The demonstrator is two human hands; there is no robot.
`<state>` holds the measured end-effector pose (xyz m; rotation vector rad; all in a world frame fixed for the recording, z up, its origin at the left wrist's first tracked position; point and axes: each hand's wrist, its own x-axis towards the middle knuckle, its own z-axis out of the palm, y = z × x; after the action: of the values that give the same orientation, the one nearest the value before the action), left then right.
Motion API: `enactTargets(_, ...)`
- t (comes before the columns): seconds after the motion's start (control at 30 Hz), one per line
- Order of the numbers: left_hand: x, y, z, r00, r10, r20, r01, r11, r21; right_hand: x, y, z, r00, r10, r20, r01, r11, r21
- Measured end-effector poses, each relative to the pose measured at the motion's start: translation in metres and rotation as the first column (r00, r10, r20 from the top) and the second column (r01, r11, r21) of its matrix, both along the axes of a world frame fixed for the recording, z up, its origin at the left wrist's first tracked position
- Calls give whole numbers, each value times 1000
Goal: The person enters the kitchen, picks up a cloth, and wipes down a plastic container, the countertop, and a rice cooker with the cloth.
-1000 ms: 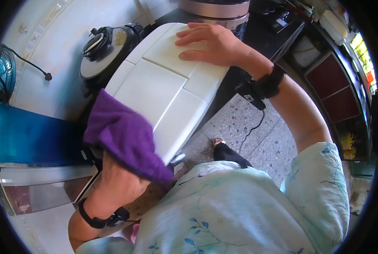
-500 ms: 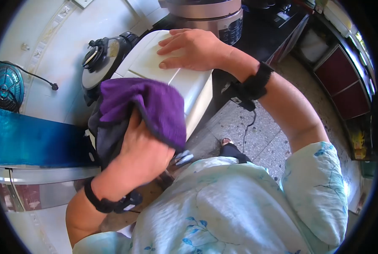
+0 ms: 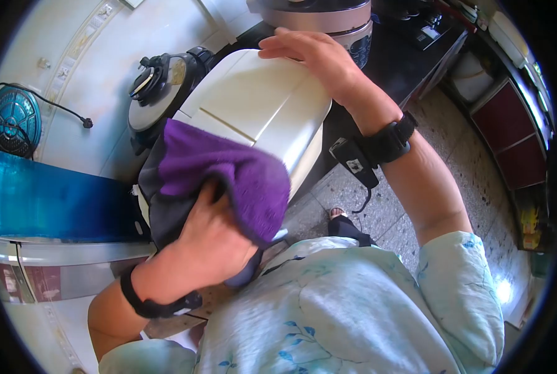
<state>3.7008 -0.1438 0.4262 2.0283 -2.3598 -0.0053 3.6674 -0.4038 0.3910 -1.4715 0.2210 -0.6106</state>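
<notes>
A cream-white box-shaped appliance (image 3: 263,93) with a seamed lid stands in front of me. Over its near end lies a purple cloth (image 3: 194,153) with a grey underside and dark trim. My left hand (image 3: 213,234) grips the cloth, its fingertips hidden in a fold. At the lid's far right corner is my right hand (image 3: 316,56), fingers stretched out and close together, holding nothing. Whether its palm touches the lid I cannot tell.
A rose-gold cooker (image 3: 322,19) sits behind on the black counter (image 3: 403,62). Left of the lid is a black-and-white round appliance (image 3: 160,93). A blue panel (image 3: 54,199) and a teal disc-shaped device with a cord (image 3: 14,121) are at far left. Speckled floor (image 3: 390,218) lies to the right.
My right hand has slid from the lid's middle to its far edge, its fingers drawn closer together. My left hand stays on the cloth, which is lying slightly differently. The view has shifted a little.
</notes>
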Motion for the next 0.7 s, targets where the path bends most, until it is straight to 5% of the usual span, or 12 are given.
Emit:
enactTargets(0.1,5,-21,-4,998,-41,38,44,996,-80,-6,4,7,998,57,4,-56,971,231)
enactTargets(0.17,6,-31,-3,998,-28,48,25,997,67,-6,7,6,994,-109,-11,106,982,-154)
enactTargets(0.23,5,-27,-5,999,-30,36,31,998,-46,-1,20,5,991,-129,-43,109,943,-316)
enactTargets(0.3,3,-19,-4,1000,-16,14,18,995,-98,-6,45,11,999,-11,47,19,987,-157)
enactTargets(0.33,2,-8,-11,1000,6,17,-4,991,-132,-10,56,16,952,204,230,-261,931,255)
enactTargets(0.37,3,4,-11,1000,14,10,-12,990,-141,-13,64,20,838,294,460,-531,637,559)
enactTargets(0.43,8,31,-8,996,33,-79,-44,989,-143,-10,65,14,794,261,549,-590,547,594)
enactTargets(0.5,18,60,0,993,67,-101,-71,997,-41,-7,58,7,840,43,541,-502,441,744)
enactTargets(0.7,49,69,9,981,150,-125,-138,985,100,-8,60,-1,836,7,549,-495,440,749)
